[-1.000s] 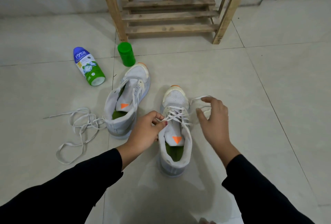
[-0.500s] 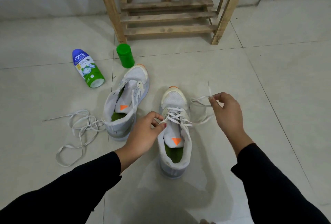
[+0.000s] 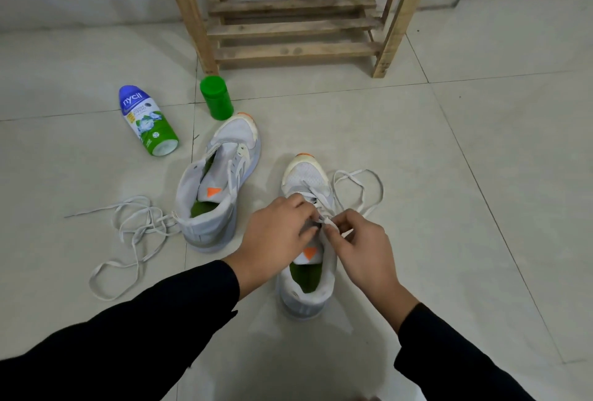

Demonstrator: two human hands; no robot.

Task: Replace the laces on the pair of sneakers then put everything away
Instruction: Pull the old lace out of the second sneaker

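Observation:
Two white sneakers with orange tags and green insoles stand on the tiled floor. The right sneaker (image 3: 305,176) sits under both hands, partly laced, and its white lace (image 3: 359,189) loops out to the right of the toe. My left hand (image 3: 276,234) curls over the eyelets and holds the shoe's upper. My right hand (image 3: 359,246) pinches the lace end just above the tongue. The left sneaker (image 3: 218,189) stands unlaced to the left. A loose white lace (image 3: 128,240) lies tangled beside its heel.
A wooden slatted rack (image 3: 295,25) stands against the wall at the back. A blue and green powder bottle (image 3: 147,121) lies on its side at the left, with a green cap (image 3: 216,102) upright next to it.
My right hand came back in from the right with the lace end and now meets my left hand over the eyelets. The lace loop has dropped onto the floor beside the toe.

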